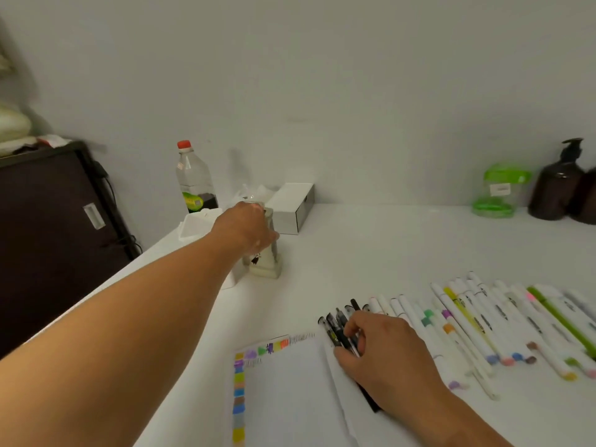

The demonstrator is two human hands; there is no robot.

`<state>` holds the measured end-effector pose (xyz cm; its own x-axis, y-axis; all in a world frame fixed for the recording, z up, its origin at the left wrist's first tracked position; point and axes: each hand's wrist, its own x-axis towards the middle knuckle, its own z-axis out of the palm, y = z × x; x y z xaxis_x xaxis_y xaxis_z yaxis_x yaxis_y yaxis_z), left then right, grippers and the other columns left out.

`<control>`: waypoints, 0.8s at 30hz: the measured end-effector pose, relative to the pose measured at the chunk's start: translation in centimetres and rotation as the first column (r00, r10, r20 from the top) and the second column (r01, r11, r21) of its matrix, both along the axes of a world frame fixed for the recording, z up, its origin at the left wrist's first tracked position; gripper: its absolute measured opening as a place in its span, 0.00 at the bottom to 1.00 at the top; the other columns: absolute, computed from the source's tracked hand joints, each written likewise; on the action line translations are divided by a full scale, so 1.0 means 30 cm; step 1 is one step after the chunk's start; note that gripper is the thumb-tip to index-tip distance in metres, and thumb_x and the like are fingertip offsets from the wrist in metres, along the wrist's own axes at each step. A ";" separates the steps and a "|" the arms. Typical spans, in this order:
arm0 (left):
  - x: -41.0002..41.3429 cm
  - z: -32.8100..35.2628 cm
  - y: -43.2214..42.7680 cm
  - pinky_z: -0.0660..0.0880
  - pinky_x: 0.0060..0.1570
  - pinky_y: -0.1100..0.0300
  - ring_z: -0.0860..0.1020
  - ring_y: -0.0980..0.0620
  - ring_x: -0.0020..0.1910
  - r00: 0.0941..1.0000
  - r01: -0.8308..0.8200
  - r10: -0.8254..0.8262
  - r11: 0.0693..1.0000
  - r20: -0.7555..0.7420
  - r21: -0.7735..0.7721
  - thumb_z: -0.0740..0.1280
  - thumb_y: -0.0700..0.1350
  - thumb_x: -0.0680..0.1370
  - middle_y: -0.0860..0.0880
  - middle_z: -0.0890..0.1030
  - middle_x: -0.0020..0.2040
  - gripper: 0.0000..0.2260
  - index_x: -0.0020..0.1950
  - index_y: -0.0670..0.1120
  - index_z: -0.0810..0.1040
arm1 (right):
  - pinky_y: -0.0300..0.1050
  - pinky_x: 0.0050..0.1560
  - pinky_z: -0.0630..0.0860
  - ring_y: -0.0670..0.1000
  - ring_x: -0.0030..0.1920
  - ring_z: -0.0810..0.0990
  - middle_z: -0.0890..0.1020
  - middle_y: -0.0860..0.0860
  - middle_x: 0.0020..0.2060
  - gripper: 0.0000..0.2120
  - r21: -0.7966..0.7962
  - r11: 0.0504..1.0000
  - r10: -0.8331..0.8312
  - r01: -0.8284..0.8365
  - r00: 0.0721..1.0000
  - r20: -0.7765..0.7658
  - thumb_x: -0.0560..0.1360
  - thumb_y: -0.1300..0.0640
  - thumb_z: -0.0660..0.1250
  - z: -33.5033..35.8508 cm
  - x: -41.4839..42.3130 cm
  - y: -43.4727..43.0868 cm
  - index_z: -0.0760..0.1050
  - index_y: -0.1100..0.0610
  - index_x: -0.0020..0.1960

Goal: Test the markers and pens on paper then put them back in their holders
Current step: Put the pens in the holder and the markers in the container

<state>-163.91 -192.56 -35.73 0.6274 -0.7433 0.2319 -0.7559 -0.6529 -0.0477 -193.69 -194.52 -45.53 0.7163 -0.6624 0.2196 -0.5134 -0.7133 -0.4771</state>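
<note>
**White surface, black pens bound for the holder**

White laminate surface carried everything. The left hand reached far forward, and its fingers were wrapped round a pale upright pen holder near the surface's left edge. The right hand lay close in, fingers and thumb curled round a bunch of black pens just right of the test paper.

The step looked like returning the pens. It would go best with the holder pulled nearer and kept steady, and the bunch squared up, lifted together and dropped in end-first. A loose bunch could fan out or tip the narrow holder.

A plain pale wall backed the surface, and a dark cabinet stood to the left. The paper bore colour swatches along its top and left edges. A long row of white-barrelled markers lay to the right, still outside any holder. Against the wall stood a brown pump bottle, a red-capped plastic bottle, a green-lidded jar and a white box.
</note>
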 end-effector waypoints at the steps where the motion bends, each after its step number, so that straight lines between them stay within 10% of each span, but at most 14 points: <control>1: 0.006 -0.013 -0.011 0.74 0.45 0.56 0.74 0.47 0.46 1.000 -0.004 0.004 1.000 -0.004 -0.010 0.67 0.60 0.75 0.49 0.75 0.47 0.19 0.57 0.48 0.77 | 0.33 0.34 0.66 0.41 0.38 0.74 0.76 0.41 0.35 0.09 0.004 1.000 0.001 -0.001 1.000 0.003 0.73 0.39 0.68 0.001 0.002 -0.001 0.73 0.43 0.47; 14: -0.228 0.074 0.169 0.61 0.29 0.65 0.68 0.60 0.32 0.947 0.320 -0.319 0.930 0.030 -0.179 0.74 0.56 0.73 0.56 0.71 0.36 0.16 0.35 0.54 0.69 | 0.35 0.31 0.69 0.41 0.34 0.77 0.77 0.43 0.30 0.11 0.067 0.997 -0.048 0.043 0.996 0.074 0.69 0.40 0.73 0.013 -0.025 -0.017 0.74 0.43 0.40; 24: -0.490 0.008 0.504 0.61 0.31 0.65 0.70 0.59 0.34 0.924 0.383 -0.382 0.915 0.040 -0.125 0.67 0.66 0.74 0.57 0.71 0.37 0.16 0.42 0.54 0.74 | 0.38 0.29 0.69 0.39 0.33 0.77 0.81 0.43 0.30 0.07 0.035 0.985 -0.170 0.168 0.981 0.091 0.72 0.48 0.71 0.036 -0.058 -0.064 0.73 0.42 0.41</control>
<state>-178.61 -177.42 -35.49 0.2971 -0.8892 0.3480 -0.9490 -0.3153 0.0046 -195.43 -196.45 -44.44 0.5705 -0.7788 0.2609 -0.5777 -0.6063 -0.5465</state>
